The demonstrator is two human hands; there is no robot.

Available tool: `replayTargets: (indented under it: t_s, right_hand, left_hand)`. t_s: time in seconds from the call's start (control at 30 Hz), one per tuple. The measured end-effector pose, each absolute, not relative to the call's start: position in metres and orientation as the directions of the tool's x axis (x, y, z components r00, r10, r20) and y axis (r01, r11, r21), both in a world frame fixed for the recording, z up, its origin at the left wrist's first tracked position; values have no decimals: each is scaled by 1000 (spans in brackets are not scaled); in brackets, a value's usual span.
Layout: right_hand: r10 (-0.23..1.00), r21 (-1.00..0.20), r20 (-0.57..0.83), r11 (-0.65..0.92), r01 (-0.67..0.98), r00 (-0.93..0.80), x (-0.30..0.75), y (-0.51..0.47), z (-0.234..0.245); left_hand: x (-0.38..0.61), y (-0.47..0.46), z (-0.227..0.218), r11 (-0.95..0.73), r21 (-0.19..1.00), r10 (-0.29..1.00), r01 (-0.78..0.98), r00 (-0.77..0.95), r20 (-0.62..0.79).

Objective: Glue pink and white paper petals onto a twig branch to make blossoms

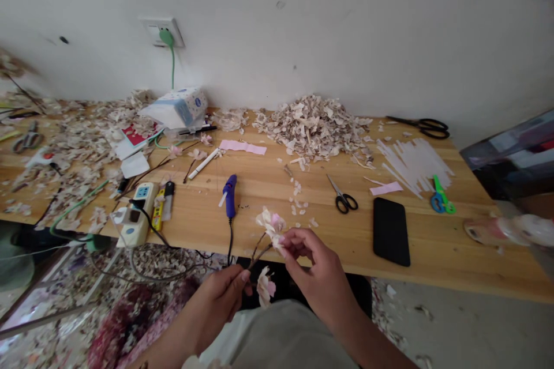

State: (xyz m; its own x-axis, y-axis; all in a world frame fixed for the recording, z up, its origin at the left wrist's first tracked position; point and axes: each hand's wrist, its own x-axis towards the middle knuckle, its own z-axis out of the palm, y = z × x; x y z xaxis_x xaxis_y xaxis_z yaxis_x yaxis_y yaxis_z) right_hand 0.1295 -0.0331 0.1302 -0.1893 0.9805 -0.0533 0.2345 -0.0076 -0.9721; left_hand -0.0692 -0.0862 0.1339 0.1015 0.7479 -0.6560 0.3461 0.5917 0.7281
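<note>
Closed around a thin brown flower stem [259,253], my left hand [223,294] is just in front of the table's near edge. A pale pink-white flower [270,223] tops the stem, and a second blossom [264,287] hangs lower beside my fingers. My right hand [318,265] pinches the edge of the upper flower between thumb and fingertips; whether a loose petal is also in the pinch cannot be made out. Beyond the hands lies a blue glue gun [231,196], its cord running off the near edge. Small loose petals [296,204] are scattered past the flower.
A large petal heap [318,127] sits near the wall. Scissors [344,199], a black phone-like slab [390,230], white strips [415,164] and green-blue scissors [441,199] lie right. Left are a power strip [141,213], yellow cutter [158,210], tissue pack [179,108] and cords.
</note>
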Motion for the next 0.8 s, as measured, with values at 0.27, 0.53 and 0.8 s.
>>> replayTargets:
  t_s: [0.27,0.53,0.8]
  right_hand:
    - [986,-960,-21,26,279,-164,128,-34,132]
    - [986,-961,-33,14,276,-164,129,-35,133]
    - [978,-967,-96,-47,252,-187,127,-34,136]
  left_hand:
    - [-69,-87,135,597,732,742,328,120,-659]
    - [-72,-88,131,585,726,743,361,121,-659]
    - [-71,-89,131,590,734,743,336,131,-657]
